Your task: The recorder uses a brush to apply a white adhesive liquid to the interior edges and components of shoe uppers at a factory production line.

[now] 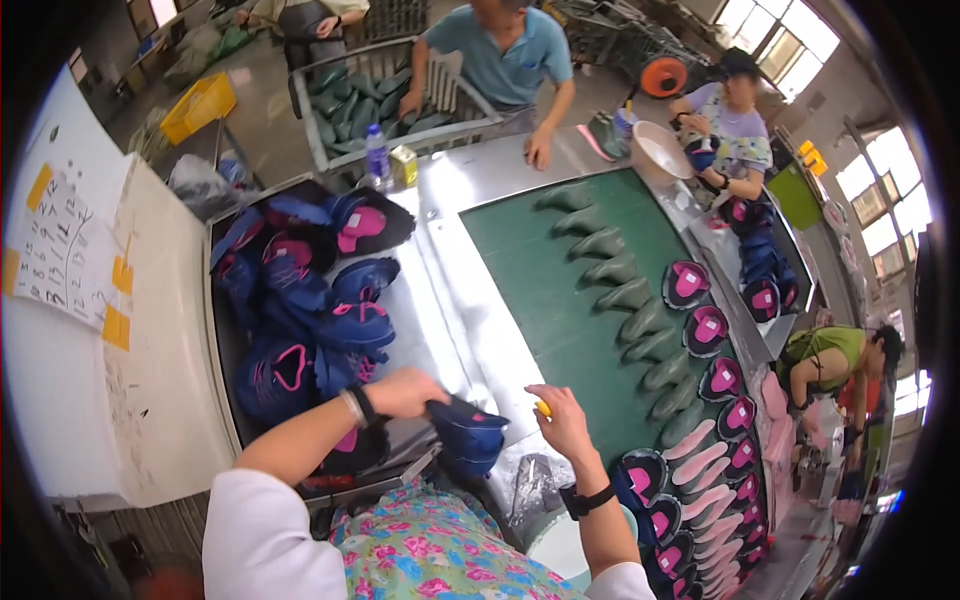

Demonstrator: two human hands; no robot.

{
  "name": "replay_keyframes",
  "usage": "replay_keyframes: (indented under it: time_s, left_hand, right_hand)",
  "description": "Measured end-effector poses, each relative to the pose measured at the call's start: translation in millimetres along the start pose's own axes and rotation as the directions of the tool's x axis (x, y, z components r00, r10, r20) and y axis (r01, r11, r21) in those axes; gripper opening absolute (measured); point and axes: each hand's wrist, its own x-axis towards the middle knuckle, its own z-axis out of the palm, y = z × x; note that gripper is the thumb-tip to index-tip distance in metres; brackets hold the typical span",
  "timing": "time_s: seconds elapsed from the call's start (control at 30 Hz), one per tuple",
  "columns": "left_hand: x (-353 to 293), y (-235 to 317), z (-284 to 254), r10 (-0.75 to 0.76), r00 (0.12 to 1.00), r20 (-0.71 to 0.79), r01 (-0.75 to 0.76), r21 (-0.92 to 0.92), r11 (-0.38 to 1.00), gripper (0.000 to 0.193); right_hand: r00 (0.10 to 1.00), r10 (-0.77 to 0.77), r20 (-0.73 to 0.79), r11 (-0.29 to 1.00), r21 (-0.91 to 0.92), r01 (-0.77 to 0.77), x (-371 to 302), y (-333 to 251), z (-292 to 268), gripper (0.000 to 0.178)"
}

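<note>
My left hand (405, 390) grips a navy shoe upper with pink trim (466, 432) just above the metal table edge, in front of my flowered apron. My right hand (562, 418) hovers beside it with a small yellow object (543, 408) pinched in the fingers. To my left lies a heap of the same navy and pink uppers (300, 300). To my right runs a green conveyor belt (545, 290) carrying a row of dark green shoe lasts (625, 295) and a row of uppers with pink insides (705, 330).
A person in a blue shirt (505, 55) stands at the far end by a cart of green lasts (350, 100). Another person in a cap (735, 115) holds a white bowl (660, 150). A bottle (377, 155) stands on the table. Pink insoles (700, 470) lie along the belt.
</note>
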Motion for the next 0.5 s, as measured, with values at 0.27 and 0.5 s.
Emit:
replay_keyframes:
  time_s: [0.27, 0.5]
  left_hand:
    - [57, -88, 21, 0.263, 0.953, 0.147, -0.293, 0.249, 0.923, 0.011]
    - [27, -98, 27, -0.132, 0.968, 0.214, 0.001, 0.522, 0.853, 0.024]
  right_hand:
    - [0.953, 0.168, 0.25, 0.984, 0.007, -0.176, -5, 20, 58, 0.026]
    - [0.91, 0.313, 0.272, 0.933, 0.091, -0.348, -15, 4, 89, 0.032]
